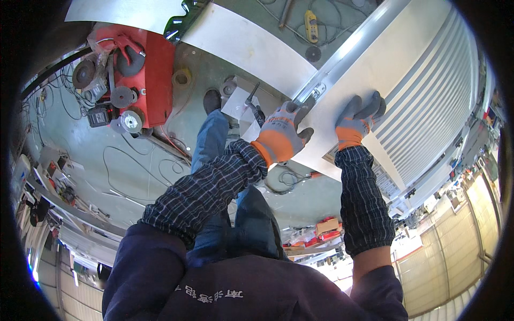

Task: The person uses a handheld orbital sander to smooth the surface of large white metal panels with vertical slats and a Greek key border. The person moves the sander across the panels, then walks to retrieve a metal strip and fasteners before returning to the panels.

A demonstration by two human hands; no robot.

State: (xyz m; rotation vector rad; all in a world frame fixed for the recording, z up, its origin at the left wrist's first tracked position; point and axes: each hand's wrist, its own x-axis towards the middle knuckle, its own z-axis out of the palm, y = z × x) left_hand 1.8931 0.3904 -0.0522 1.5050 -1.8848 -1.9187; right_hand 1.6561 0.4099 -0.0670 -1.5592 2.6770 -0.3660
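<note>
A large pale metal panel (327,115) with a ribbed, louvre-like section (431,99) spans the right side in front of me. My left hand (281,134), in a grey and orange work glove, rests at the panel's near-left edge, thumb and fingers apart. Just beyond its fingertips lies a small metal fitting (318,91) at the end of a shiny rail (353,45). My right hand (355,119), gloved alike, lies on the panel beside the ribbed section, fingers spread. I see nothing held in either hand.
A red bench (160,80) at left carries grinding discs (131,121) and a battery (98,116). Cables and a tape roll (182,78) lie on the floor. Beyond the panel sits a yellow meter-like device (311,27). Green-tinted glasses (175,28) hang at the top.
</note>
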